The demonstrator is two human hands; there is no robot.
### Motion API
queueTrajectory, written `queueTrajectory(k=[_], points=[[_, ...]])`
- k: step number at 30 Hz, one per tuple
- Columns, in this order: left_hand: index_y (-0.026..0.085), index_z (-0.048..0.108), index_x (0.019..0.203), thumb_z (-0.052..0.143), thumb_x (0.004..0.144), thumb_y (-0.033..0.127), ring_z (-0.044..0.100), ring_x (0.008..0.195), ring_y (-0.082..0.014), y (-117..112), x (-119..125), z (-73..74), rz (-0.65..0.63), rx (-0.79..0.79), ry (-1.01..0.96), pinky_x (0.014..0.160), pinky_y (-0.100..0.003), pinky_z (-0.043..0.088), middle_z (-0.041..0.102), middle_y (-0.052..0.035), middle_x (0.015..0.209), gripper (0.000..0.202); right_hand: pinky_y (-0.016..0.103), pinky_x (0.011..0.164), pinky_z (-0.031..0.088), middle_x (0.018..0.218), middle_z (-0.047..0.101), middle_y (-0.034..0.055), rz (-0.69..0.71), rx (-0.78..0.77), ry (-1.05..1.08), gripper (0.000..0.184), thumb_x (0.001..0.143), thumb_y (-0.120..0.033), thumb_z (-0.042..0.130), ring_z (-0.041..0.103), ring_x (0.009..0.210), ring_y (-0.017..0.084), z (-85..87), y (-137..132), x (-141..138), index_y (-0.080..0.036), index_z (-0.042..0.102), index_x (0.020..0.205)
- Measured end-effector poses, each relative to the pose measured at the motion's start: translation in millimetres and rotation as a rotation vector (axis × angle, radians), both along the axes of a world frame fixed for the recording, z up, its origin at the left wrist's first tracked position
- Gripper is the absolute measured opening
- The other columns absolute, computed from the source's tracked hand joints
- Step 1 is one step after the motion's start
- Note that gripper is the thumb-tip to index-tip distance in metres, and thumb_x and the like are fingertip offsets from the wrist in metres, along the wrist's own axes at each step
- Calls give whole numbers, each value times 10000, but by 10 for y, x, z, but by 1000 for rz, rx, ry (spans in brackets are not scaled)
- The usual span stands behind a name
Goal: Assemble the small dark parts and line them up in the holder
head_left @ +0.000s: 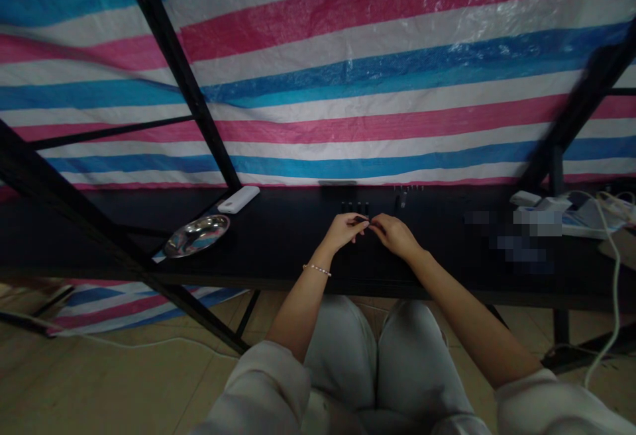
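My left hand (342, 232) and my right hand (395, 235) meet above the black tabletop (298, 259), fingertips together. Both pinch a small dark object (361, 220), dark against the dark table, so its shape is hard to make out. Just beyond my hands stands a short row of small dark upright pieces (354, 207). Further right stand a few similar dark pieces (401, 200). A beaded bracelet (317, 269) circles my left wrist.
A shallow steel dish (196, 236) and a white rectangular block (238, 199) lie on the table's left. White devices and cables (566, 216) sit at right, beside a blurred patch. Black metal frame bars (173, 57) cross the view before a striped tarp (377, 110).
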State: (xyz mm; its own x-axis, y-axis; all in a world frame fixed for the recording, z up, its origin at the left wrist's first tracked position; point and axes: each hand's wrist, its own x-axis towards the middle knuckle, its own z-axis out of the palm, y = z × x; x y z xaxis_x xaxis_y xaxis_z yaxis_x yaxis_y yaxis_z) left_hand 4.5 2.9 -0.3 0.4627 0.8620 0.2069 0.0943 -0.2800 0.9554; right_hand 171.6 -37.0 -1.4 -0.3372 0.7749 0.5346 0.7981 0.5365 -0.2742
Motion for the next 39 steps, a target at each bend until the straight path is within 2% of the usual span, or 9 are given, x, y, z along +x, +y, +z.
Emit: queueTrajectory(k=[8, 18, 23, 28, 33, 39], points=[[90, 612, 814, 613, 698, 379, 425, 361, -31, 13, -10, 9, 46, 14, -1, 356, -163, 313, 558, 10, 557, 312, 258, 632, 395, 769, 569, 45, -20, -43, 7, 151, 843, -269, 439, 517, 661, 139, 13, -18, 1, -171, 553, 836], [93, 606, 787, 599, 707, 382, 427, 370, -34, 17, -10, -26, 6, 47, 53, 364, -165, 323, 551, 14, 545, 299, 245, 663, 416, 858, 555, 47, 43, -42, 7, 170, 844, -267, 448, 529, 720, 129, 25, -44, 0, -184, 582, 908], [99, 595, 742, 605, 699, 384, 431, 373, -36, 8, -1, -4, 63, 37, 68, 352, -161, 328, 563, 5, 548, 289, 252, 674, 418, 843, 553, 48, 23, -64, -13, 170, 838, -256, 452, 532, 736, 135, 1, -13, 6, -183, 593, 898], [103, 561, 705, 588, 712, 365, 422, 348, -27, 21, -15, 14, 176, 69, 9, 333, -166, 329, 627, -34, 650, 264, 242, 640, 405, 802, 545, 42, -42, -85, -35, 151, 822, -240, 466, 524, 695, 130, -28, 13, 39, -169, 594, 859], [105, 545, 712, 607, 697, 333, 440, 360, -32, 25, -10, 5, 148, 43, -18, 330, -171, 347, 638, -45, 688, 236, 240, 637, 405, 783, 539, 35, -65, -68, 29, 165, 818, -238, 445, 514, 686, 130, -38, 32, 55, -172, 587, 870], [95, 580, 759, 649, 654, 280, 441, 384, -37, 20, 6, -12, 146, 76, 3, 331, -166, 350, 573, 1, 630, 223, 250, 624, 411, 787, 555, 47, -52, -20, 170, 201, 824, -271, 425, 518, 678, 139, -20, 16, 49, -161, 564, 919]])
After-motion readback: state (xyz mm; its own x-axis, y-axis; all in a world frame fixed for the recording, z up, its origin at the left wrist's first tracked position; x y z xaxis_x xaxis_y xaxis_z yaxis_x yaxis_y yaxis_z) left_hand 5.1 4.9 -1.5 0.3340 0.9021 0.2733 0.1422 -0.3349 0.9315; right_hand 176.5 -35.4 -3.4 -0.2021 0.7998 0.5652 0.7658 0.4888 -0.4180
